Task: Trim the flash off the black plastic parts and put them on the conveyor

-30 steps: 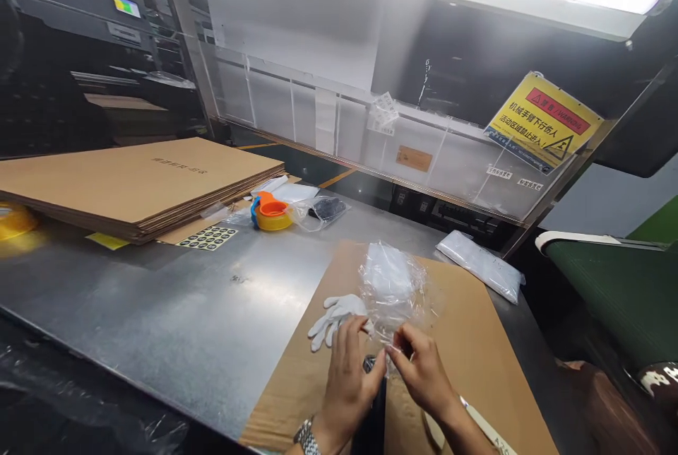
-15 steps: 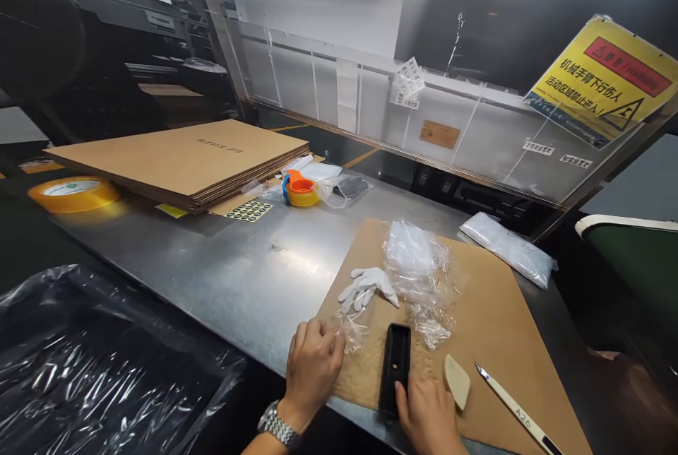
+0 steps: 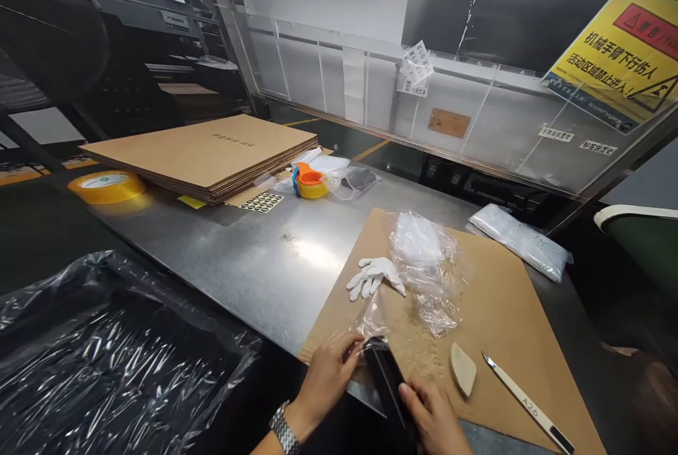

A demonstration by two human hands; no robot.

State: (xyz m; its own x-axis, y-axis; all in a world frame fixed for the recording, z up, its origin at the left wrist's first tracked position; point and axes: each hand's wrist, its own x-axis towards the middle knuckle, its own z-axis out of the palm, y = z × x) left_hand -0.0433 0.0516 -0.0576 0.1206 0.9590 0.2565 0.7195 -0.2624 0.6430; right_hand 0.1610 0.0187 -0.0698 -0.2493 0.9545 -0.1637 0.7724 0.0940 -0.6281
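Observation:
My right hand is closed on the lower right side of a long black hollow part, which is tilted at the table's front edge. My left hand pinches a small clear plastic bag beside the part's far end. Whether that end is inside the bag or only against it, I cannot tell. A beige wedge-shaped block and a white-handled craft knife marked A26 lie to the right on a cardboard sheet. Beyond the bag lies a white glove.
Crumpled clear bags lie on the cardboard, and a wrapped white packet at its right. Stacked cardboard, a yellow tape roll and a tape dispenser are further back. Black plastic sheeting is at lower left.
My right hand has lifted and tilted the black part off the cardboard. My left hand has moved right with the clear bag, up to the part's end. The view has shifted slightly.

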